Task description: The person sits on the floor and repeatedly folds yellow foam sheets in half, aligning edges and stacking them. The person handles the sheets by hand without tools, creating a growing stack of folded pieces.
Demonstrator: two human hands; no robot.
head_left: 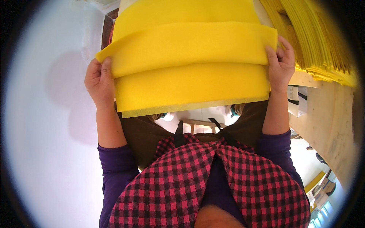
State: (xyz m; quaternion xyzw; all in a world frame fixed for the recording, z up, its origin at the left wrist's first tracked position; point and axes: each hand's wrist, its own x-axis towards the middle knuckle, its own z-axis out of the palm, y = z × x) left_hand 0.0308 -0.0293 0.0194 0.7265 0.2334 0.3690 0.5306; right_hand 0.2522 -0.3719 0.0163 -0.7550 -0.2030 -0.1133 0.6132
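Observation:
A sheet of yellow felt-like cloth point(190, 45) lies before me, one edge lifted and folded back in a band across it. My left hand point(99, 81) pinches the band's left corner between thumb and fingers. At the opposite end my right hand point(282, 68) grips the right corner, thumb on top. Below the band, more yellow material extends toward my lap. A thin, paler translucent strip point(163, 111) shows along its near edge. What the cloth rests on is mostly hidden beneath it.
Many folded yellow cloths form a stack point(315, 41) on a wooden table point(327, 114) at my right. A white bag with black straps point(297, 100) sits beside my right forearm. Between my legs shows a wooden frame point(197, 123). A white wall point(49, 125) rises on my left.

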